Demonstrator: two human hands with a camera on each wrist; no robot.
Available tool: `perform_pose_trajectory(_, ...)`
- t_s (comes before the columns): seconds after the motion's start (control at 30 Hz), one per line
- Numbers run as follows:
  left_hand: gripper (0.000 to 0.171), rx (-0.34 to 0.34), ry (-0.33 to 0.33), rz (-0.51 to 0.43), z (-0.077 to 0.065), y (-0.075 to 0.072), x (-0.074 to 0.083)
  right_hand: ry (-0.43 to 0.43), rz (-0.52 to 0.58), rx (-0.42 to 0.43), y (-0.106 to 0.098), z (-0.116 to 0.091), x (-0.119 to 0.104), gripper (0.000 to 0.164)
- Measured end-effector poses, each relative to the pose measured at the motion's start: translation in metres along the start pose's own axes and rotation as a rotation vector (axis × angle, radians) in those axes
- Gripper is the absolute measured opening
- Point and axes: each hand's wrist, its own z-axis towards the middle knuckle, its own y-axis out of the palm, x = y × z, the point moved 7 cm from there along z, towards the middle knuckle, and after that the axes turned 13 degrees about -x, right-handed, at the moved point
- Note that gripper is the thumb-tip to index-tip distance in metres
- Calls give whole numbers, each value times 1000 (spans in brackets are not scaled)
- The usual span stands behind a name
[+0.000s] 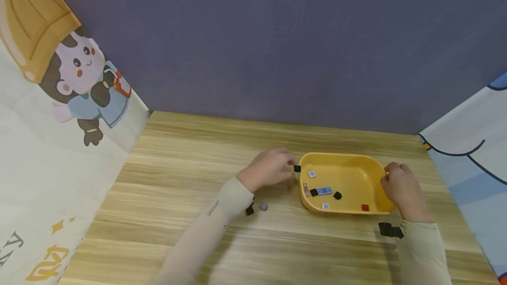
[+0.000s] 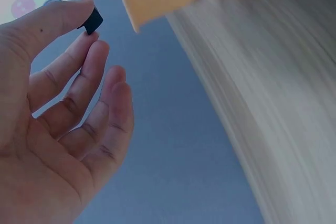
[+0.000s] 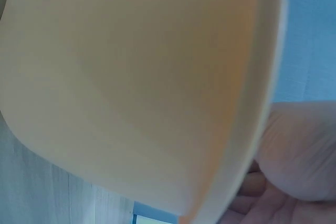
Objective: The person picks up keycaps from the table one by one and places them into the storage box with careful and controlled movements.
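Between thumb and index finger, my left hand (image 1: 269, 168) pinches a small black block (image 2: 93, 21); its other fingers are loosely bent. In the head view that block is right at the left rim of a yellow plastic tray (image 1: 356, 184). My right hand (image 1: 402, 188) grips the tray's right rim, thumb and fingers on either side of the wall. Inside the tray are a blue label piece (image 1: 324, 191) beside a black block (image 1: 314, 192), another black piece (image 1: 337, 195), a red piece (image 1: 365, 207), and several small pale pieces, one a white square (image 1: 312, 173).
A small grey-purple piece (image 1: 264, 206) lies on the wooden table (image 1: 190, 157), left of the tray and near the left sleeve. Behind the table rises a dark blue-grey wall (image 1: 277, 47). Printed cartoon sheets (image 1: 31, 144) flank both sides.
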Motion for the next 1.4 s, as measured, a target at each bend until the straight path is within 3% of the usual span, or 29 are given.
perform_pose_trajectory(0.33, 33, -24, 58, 12, 26, 2, 26, 20, 13, -17, 2, 1, 2, 28)
perform_pose_trajectory(0.77, 39, -8, 41, -21, 25, 0, 26, 61, 20, -42, 3, 4, 6, 30)
perform_pose_trajectory(1.0, 36, 10, 22, 2, 7, -5, 19, 84, 26, -51, 3, 5, 8, 30)
perform_pose_trajectory(1.2, 32, 21, -1, 5, -21, -6, 14, 95, 24, -48, 4, 7, 10, 31)
perform_pose_trajectory(1.4, 28, 11, -10, 17, -49, 4, 6, 84, 23, -47, 4, 6, 9, 31)
